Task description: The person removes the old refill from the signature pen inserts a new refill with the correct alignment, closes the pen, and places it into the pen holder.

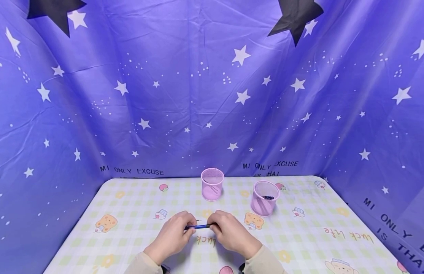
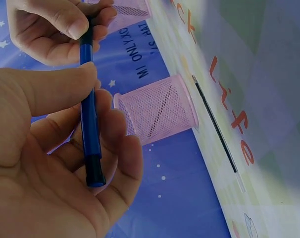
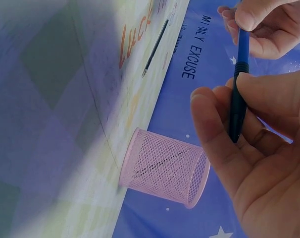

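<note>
Both hands hold one blue ballpoint pen (image 1: pixel 200 227) level above the table, between thumbs and fingers. My left hand (image 1: pixel 175 233) pinches the blue barrel (image 2: pixel 90 124), whose dark end cap points into that palm. The black tapered grip section (image 3: pixel 237 106) sits between the thumb and fingers of my right hand (image 1: pixel 233 233). Beyond the hands, a slim pen refill (image 2: pixel 217 126) with a dark tube and a clear end lies on the tablecloth; in the head view it is mostly hidden behind the hands.
Two pink mesh pen holders stand toward the back, one near the middle (image 1: pixel 212 195) with a thin item inside, another to its right (image 1: pixel 263 207) with dark small pieces. A checked tablecloth (image 1: pixel 136 213) covers the table. Blue star-printed curtains (image 1: pixel 198 95) enclose the back and sides.
</note>
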Tool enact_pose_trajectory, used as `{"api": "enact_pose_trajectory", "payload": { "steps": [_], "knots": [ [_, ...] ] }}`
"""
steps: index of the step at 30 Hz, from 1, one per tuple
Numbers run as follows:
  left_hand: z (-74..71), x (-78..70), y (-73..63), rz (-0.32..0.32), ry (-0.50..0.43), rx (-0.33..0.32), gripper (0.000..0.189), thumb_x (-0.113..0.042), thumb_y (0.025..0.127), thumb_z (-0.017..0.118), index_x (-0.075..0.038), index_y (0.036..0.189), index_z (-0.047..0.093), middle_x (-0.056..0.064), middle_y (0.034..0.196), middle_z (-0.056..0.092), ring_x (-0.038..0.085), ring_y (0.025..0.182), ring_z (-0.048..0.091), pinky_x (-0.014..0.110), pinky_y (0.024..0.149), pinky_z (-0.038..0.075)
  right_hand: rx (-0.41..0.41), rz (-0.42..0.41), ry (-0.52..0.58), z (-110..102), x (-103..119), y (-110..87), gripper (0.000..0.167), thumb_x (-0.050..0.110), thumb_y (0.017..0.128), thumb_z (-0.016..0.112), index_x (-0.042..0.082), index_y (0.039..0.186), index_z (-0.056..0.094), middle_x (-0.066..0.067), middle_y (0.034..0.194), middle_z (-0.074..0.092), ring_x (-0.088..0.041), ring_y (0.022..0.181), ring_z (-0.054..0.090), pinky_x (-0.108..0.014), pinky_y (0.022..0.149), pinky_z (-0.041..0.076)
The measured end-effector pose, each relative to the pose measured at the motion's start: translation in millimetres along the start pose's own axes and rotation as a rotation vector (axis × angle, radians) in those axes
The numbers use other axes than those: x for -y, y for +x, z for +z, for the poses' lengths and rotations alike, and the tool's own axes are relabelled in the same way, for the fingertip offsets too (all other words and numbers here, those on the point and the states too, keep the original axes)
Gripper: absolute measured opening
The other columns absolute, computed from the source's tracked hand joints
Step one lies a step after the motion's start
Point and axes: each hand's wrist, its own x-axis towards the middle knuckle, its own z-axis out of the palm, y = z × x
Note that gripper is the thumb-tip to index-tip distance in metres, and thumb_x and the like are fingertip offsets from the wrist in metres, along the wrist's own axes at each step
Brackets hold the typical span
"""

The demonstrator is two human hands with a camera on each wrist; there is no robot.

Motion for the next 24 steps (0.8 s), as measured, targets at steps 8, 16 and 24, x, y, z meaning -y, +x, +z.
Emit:
{"api": "enact_pose_trajectory", "payload": {
  "steps": [8,16,24],
  "knots": [
    [-0.7,-1.7,0.1,-0.016,0.009,-0.022,0.022,-0.007,0.074,0.077,-0.019,0.080,0.060,-0.011,0.078,0.054,0.006,0.072,0.050,0.027,0.064,0.042,0.004,0.002,0.008,0.9,0.3,0.3,0.014,0.000,0.087,0.062,0.014,0.089,0.067,0.011,0.084,0.059,-0.002,0.080,0.054,-0.025,0.075,0.050],
    [1.8,-0.1,-0.2,-0.005,-0.013,-0.030,0.016,-0.013,0.079,0.075,-0.016,0.091,0.065,-0.009,0.081,0.057,0.006,0.072,0.052,0.025,0.063,0.042,-0.004,0.003,-0.002,0.7,0.0,0.2,0.014,0.001,0.087,0.063,0.014,0.090,0.067,0.010,0.085,0.059,-0.003,0.081,0.056,-0.026,0.076,0.050],
    [0.2,-1.9,0.0,-0.009,-0.025,0.025,0.019,-0.020,0.098,0.053,-0.012,0.097,0.070,-0.012,0.079,0.056,0.003,0.067,0.047,0.024,0.059,0.040,-0.014,-0.011,-0.010,0.5,-0.3,-0.3,0.014,0.000,0.087,0.062,0.013,0.089,0.067,0.010,0.084,0.059,-0.003,0.080,0.055,-0.025,0.075,0.050]
  ]
}}
